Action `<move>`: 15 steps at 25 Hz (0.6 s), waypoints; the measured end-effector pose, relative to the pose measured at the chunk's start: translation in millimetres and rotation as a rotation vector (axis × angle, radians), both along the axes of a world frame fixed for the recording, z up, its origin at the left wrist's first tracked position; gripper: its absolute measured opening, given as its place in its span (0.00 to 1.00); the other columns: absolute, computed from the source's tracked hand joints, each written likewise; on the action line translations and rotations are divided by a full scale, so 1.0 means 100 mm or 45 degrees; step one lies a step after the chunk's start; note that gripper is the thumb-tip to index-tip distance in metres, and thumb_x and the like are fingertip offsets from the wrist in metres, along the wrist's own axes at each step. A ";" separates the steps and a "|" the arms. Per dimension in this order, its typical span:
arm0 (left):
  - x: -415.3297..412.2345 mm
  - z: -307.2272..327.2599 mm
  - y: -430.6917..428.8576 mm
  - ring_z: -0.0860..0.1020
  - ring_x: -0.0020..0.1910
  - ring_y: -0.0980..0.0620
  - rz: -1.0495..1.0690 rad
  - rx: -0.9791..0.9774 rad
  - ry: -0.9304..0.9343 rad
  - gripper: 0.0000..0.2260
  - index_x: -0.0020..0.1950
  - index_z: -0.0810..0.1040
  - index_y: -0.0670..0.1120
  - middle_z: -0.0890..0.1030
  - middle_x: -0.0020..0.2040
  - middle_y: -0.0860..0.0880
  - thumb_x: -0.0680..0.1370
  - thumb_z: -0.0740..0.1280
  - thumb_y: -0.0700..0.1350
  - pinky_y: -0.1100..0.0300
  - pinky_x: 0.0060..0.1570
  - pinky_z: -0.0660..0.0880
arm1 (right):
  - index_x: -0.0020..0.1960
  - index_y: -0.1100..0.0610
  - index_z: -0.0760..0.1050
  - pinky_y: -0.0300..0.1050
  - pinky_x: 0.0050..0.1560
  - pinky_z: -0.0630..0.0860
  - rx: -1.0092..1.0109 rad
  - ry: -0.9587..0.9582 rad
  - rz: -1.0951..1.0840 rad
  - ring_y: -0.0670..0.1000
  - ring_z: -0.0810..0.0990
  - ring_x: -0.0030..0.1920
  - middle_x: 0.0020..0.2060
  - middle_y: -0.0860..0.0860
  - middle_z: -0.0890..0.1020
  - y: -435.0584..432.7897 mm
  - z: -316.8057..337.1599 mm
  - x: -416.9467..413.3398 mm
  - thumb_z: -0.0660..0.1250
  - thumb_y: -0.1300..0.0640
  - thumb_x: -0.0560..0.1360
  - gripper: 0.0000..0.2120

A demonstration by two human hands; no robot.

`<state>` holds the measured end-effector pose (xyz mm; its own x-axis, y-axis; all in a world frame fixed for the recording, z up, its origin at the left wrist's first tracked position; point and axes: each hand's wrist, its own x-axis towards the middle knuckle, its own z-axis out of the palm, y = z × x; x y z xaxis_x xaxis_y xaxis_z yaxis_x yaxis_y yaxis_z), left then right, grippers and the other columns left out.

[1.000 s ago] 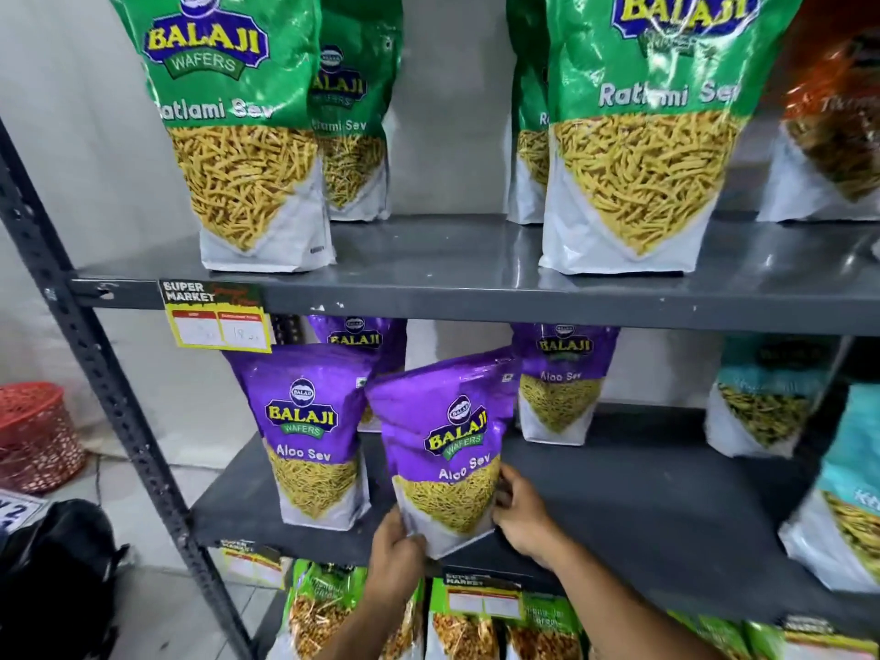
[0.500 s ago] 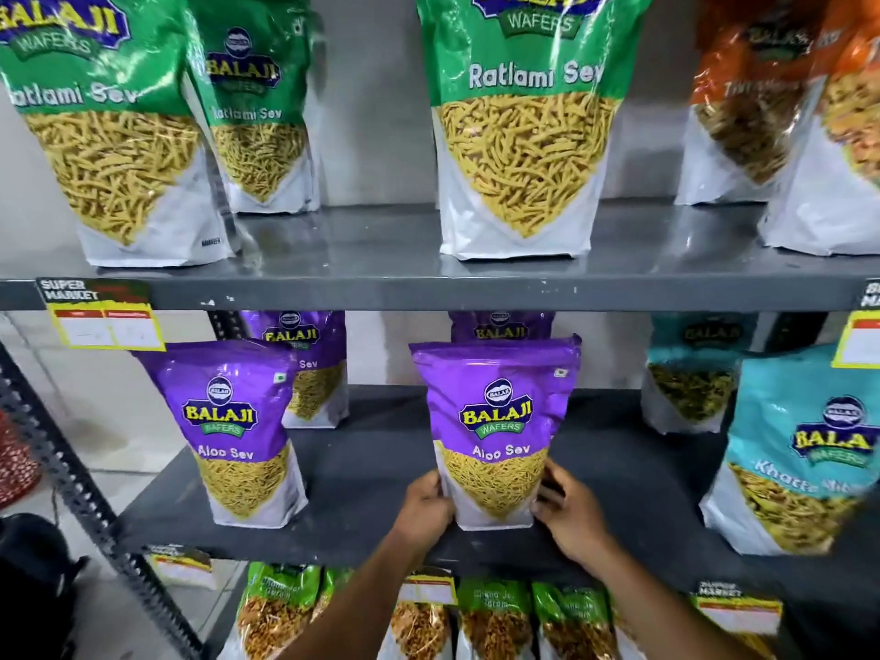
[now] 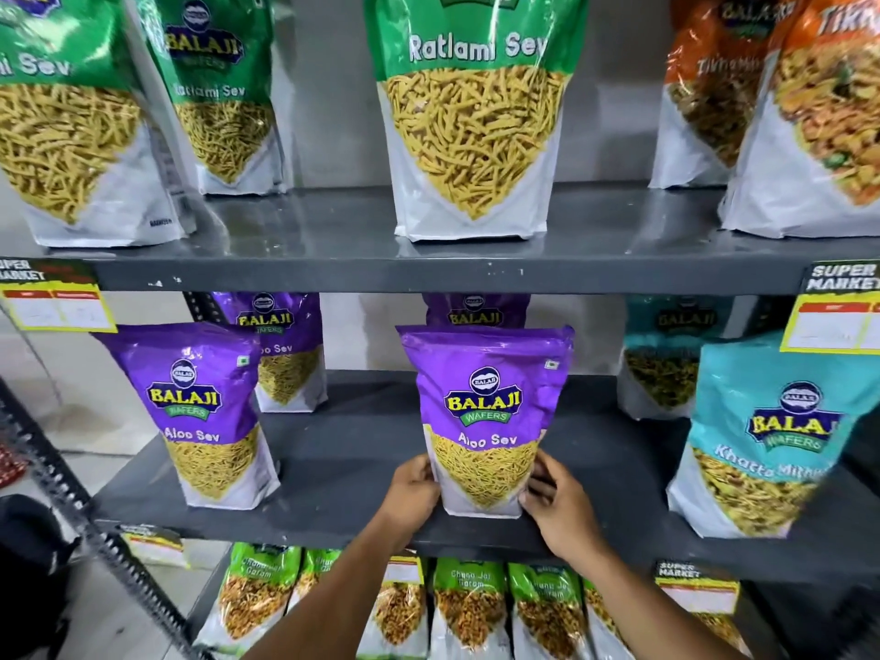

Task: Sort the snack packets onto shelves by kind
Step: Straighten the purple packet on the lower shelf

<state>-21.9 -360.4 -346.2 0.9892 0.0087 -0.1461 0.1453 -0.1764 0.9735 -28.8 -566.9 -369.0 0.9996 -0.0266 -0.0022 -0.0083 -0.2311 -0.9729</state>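
A slotted grey metal upright (image 3: 71, 497) slants down the left edge, and a yellow-and-red price tag (image 3: 57, 300) hangs at 9 o'clock from the lip of the upper shelf (image 3: 428, 273), a smooth grey steel board with a dull sheen. On that board stand glossy green Ratlami Sev pouches (image 3: 476, 116), flat-bottomed, with a clear pointed window that shows thin yellow strands; at 1 o'clock stand orange pouches (image 3: 819, 126).

On the middle shelf (image 3: 343, 450), a purple Aloo Sev pouch (image 3: 200, 412) stands upright at 8 o'clock, with another partly hidden behind it. At the centre, the held Aloo Sev pouch (image 3: 485, 421) stands upright near the front edge, crinkled shiny film with a white base, and it hides most of a purple pouch behind. The left hand (image 3: 414, 493) presses its lower left edge with curled fingers; the right hand (image 3: 562, 502) clasps its lower right corner with fingers narrowly bent around the film. At 3 o'clock stand teal Khatta Mitha pouches (image 3: 762, 435), one blurred. At 6 o'clock, between the forearms, light-green Chana Jor Garam packets (image 3: 471, 607) fill the bottom shelf.
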 end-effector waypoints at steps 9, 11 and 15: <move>-0.08 0.06 0.01 0.81 0.48 0.54 -0.011 0.024 -0.014 0.21 0.54 0.79 0.44 0.83 0.53 0.46 0.74 0.53 0.25 0.70 0.42 0.80 | 0.72 0.56 0.64 0.46 0.59 0.74 -0.033 0.036 -0.020 0.51 0.79 0.57 0.57 0.51 0.78 0.03 0.00 -0.04 0.68 0.69 0.72 0.31; -0.07 0.05 0.01 0.81 0.51 0.50 -0.009 0.014 -0.011 0.21 0.55 0.79 0.43 0.83 0.54 0.44 0.74 0.54 0.26 0.63 0.49 0.79 | 0.72 0.55 0.64 0.44 0.57 0.74 -0.029 0.035 -0.017 0.51 0.79 0.57 0.57 0.51 0.78 0.03 0.01 -0.03 0.68 0.70 0.72 0.31; -0.03 0.00 0.05 0.81 0.54 0.48 -0.013 0.056 0.020 0.19 0.57 0.79 0.41 0.83 0.55 0.46 0.74 0.55 0.28 0.53 0.56 0.79 | 0.72 0.54 0.64 0.43 0.56 0.74 -0.056 0.046 -0.025 0.51 0.79 0.57 0.56 0.49 0.78 0.03 0.00 -0.04 0.68 0.68 0.72 0.32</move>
